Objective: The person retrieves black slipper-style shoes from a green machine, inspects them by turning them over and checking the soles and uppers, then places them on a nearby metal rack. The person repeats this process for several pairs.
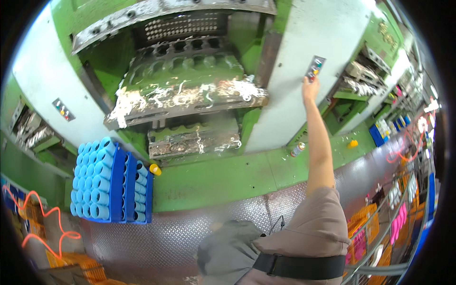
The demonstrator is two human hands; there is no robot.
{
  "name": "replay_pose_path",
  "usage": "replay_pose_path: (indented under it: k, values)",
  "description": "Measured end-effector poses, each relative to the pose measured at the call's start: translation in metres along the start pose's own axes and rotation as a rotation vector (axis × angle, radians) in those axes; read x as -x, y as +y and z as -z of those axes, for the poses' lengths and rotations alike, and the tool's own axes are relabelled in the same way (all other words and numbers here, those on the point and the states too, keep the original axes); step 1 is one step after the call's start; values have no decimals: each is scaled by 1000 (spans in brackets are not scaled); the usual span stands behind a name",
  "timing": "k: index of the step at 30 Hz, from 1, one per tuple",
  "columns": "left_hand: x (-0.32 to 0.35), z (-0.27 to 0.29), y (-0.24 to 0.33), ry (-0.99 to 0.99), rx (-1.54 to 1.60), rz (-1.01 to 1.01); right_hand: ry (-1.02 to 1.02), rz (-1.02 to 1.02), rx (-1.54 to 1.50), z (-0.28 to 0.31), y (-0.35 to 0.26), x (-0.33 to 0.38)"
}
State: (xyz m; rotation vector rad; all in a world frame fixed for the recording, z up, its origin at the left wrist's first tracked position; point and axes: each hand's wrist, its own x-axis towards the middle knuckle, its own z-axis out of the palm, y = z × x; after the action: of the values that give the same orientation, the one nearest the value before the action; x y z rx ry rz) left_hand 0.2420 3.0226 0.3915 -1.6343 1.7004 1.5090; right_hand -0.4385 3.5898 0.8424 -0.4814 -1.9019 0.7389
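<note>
My right arm stretches up and forward, and my right hand is at a small control panel on the pale wall of a green machine. Its fingertips touch or nearly touch the lower coloured buttons. The fingers look partly stretched out, with nothing visible held in them. My left hand is out of view. To the left of the panel is the machine's open press bay, where a metal mould plate with round hollows carries white and yellowish scraps along its front edge. A lower mould block sits beneath it.
Blue crates with light-blue cups stand at the left beside a yellow cup. A spray can and a yellow object rest on the green ledge. Metal tread flooring lies below; a rack with pink gloves stands right.
</note>
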Motion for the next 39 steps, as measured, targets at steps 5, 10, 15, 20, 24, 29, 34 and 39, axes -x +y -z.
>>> replay_pose_path:
  k: [5, 10, 15, 20, 24, 29, 34, 39]
  values:
    - [14, 2, -16, 52, 65, 12, -49, -56, 20, -13, 7, -16]
    - [14, 5, -19, 74, 93, -6, -1, 39, 3, -4, 5, 0]
    - [13, 5, -33, 75, 116, -34, 10, 173, 12, -5, 7, -17]
    - [28, -3, -23, -38, 258, -257, -11, 237, 173, -16, 47, -62]
    - [53, -9, 0, 109, 130, 36, -41, 506, 174, -21, 80, -87]
    - [62, -8, 8, 154, 58, 42, 25, 290, 404, -35, 90, -110]
    - [48, -10, -5, 165, 44, 38, -92, 200, 460, -30, 98, -121]
    - [35, -5, -6, 174, 64, 92, -231, 119, 386, -18, 94, -106]
